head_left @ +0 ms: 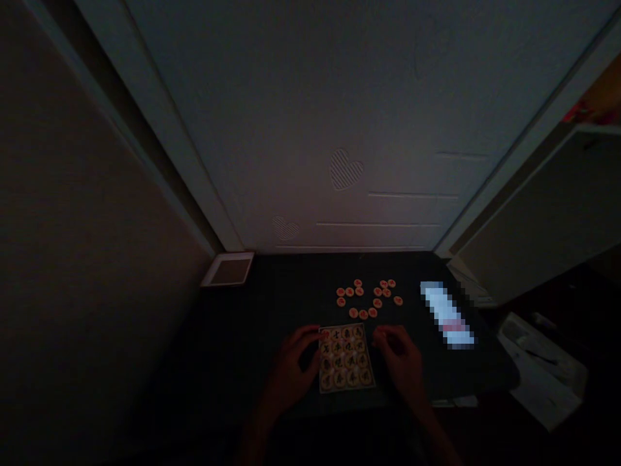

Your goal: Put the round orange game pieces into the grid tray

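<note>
A square tray (370, 382) holds rows of round xiangqi pieces with dark characters, and one red-marked piece (325, 334) at its far left corner. My left hand (295, 362) curves along the tray's left side, thumb and fingers apart, fingertips touching that corner. Just right of the tray, my right hand (400, 356) is closed in a pinch. A small reddish xiangqi piece appears to be between its fingertips, mostly hidden. Beyond the tray, several red-marked xiangqi pieces (363, 314) lie loosely scattered on the dark table (286, 291).
A bright, pixelated oblong (447, 315) lies on the table's right side. At the far left corner is a shallow white-rimmed box (228, 269). A pale wall panel with hearts (346, 169) rises behind. Beyond the right edge, lower down, sits a white container (543, 362). Light is dim.
</note>
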Motion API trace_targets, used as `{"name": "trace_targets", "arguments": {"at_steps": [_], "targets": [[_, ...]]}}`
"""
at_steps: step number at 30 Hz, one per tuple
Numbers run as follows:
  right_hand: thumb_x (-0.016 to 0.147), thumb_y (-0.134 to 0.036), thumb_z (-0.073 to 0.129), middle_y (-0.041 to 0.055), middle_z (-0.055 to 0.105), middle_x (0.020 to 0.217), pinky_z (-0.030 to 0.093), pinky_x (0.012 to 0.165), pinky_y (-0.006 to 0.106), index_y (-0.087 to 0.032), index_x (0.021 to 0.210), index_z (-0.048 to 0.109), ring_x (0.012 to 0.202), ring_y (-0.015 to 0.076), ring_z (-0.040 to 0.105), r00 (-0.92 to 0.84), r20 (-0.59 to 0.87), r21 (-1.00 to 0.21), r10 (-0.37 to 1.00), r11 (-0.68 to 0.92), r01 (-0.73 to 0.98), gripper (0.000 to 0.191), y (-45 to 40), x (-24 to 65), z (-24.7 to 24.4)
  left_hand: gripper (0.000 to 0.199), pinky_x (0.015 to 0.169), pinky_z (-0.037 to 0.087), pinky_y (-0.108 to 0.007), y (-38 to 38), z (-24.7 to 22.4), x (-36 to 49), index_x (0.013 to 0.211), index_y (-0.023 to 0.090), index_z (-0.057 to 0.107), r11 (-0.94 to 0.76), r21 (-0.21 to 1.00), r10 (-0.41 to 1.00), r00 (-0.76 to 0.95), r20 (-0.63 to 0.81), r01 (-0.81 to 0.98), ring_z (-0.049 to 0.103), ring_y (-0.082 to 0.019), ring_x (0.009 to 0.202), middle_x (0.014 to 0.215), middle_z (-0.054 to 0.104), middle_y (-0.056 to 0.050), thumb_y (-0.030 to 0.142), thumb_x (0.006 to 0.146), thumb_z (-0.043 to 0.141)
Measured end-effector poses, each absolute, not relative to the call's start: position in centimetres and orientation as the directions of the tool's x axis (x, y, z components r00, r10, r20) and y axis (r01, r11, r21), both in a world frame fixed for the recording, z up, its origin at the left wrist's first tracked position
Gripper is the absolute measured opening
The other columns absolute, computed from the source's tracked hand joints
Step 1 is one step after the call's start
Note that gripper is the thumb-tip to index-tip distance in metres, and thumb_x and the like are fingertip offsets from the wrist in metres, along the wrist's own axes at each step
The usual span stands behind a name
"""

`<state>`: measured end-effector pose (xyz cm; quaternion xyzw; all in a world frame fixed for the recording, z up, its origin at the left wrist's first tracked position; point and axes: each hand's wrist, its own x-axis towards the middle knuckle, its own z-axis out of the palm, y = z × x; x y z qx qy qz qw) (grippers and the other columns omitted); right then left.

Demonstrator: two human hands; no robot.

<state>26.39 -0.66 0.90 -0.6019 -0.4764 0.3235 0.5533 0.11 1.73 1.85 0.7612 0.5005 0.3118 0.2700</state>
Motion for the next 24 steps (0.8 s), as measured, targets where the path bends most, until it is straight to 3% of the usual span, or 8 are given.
{"name": "trace_targets", "arguments": {"at_steps": [11,18,24], "targets": [[0.092,-0.047,0.066,0.0060,0.071,0.094,0.058,0.076,0.031,-0.024,0.099,0.078,0.087,0.0217,0.069,0.171,0.186,-0.948,0.968,0.131,0.289,0.026,-1.2,23.8,4.3,0.033,0.105,0.049,-0.046,1.6,1.7,0.3,0.124,0.032,0.066,-0.372,0.712,0.926,0.295,0.237,0.595,0.061,-0.025,0.121,0.133,0.062,-0.005,0.023,0.093,0.058],[0.097,-0.039,0.061,0.0064,0.071,0.109,0.054,0.092,0.034,-0.027,0.105,0.076,0.103,0.0220,0.067,0.011,0.228,-0.924,0.974,0.213,0.319,0.021,-0.8,22.3,4.8,0.035,0.104,0.050,-0.045,1.4,1.5,0.3,0.123,0.033,0.066,-0.384,0.704,0.923,0.283,0.262,0.598,0.061,-0.025,0.121,0.132,0.063,-0.003,0.020,0.091,0.060],[0.097,-0.037,0.061,0.0058,0.074,0.109,0.054,0.091,0.035,-0.027,0.108,0.076,0.101,0.0227,0.069,-0.081,0.147,-0.919,0.986,0.167,0.356,0.021,-0.9,21.4,5.0,0.035,0.105,0.050,-0.044,1.4,1.5,0.4,0.122,0.033,0.065,-0.383,0.722,0.922,0.287,0.260,0.577,0.061,-0.024,0.121,0.132,0.063,-0.003,0.019,0.091,0.061]]}}
